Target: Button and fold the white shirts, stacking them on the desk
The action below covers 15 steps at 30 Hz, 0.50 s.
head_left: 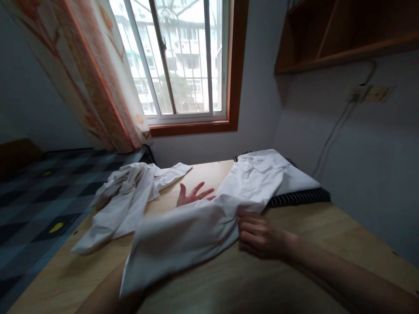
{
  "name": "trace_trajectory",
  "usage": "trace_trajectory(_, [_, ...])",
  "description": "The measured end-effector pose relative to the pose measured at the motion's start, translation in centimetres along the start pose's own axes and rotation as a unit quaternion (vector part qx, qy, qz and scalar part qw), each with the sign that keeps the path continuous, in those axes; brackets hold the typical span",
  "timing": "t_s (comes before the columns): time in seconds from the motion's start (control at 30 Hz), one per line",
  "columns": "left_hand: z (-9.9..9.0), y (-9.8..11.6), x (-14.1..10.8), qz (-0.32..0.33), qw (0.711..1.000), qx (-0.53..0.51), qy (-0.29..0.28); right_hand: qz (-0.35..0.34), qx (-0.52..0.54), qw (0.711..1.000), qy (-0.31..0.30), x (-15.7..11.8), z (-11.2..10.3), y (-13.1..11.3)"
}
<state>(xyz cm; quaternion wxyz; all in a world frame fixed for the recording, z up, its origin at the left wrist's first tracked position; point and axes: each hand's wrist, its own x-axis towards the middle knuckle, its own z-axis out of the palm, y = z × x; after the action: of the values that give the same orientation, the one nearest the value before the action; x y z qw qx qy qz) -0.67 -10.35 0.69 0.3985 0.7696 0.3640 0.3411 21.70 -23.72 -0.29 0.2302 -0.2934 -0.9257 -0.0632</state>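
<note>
A white shirt [190,235] stretches across the table, its near end lifted and blurred, its collar-like end resting on a folded stack. My right hand [257,233] is closed on the near edge of this shirt, around its middle. Beyond the cloth, my left hand [193,195] shows with its fingers spread and palm partly visible. The white fabric passes over my left forearm and hides the wrist. To the left, a second white garment [131,200] lies crumpled, with one part hanging toward the table's left edge.
The light wooden table [310,257] stands below a window [183,65]. Folded white cloth [301,179] and black striped cloth [296,198] are stacked at the back right. A checked bed [36,192] adjoins on the left. A cable [330,135] runs down the right wall.
</note>
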Motion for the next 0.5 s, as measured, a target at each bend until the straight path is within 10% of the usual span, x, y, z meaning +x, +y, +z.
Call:
trace_trajectory(0.1, [-2.6, -0.5, -1.0, -0.015, 0.991, -0.103, -0.079, 0.151, 0.027, 0.981, 0.117, -1.5, -0.5, 1.0])
trace_trajectory(0.23, [-3.3, 0.4, -2.0, -0.053, 0.99, -0.061, -0.118, 0.42, 0.0, 0.858, 0.297, -2.6, -1.9, 4.7])
trace_trajectory(0.33, [-2.0, 1.5, -2.3, -0.075, 0.992, 0.084, -0.06, 0.534, -0.044, 0.814, 0.223, -3.2, -2.1, 8.0])
trace_trajectory(0.5, [0.9, 1.7, -3.2, -0.081, 0.965, 0.227, -0.103, 0.518, -0.121, 0.847, -0.01, -3.1, -0.7, 9.9])
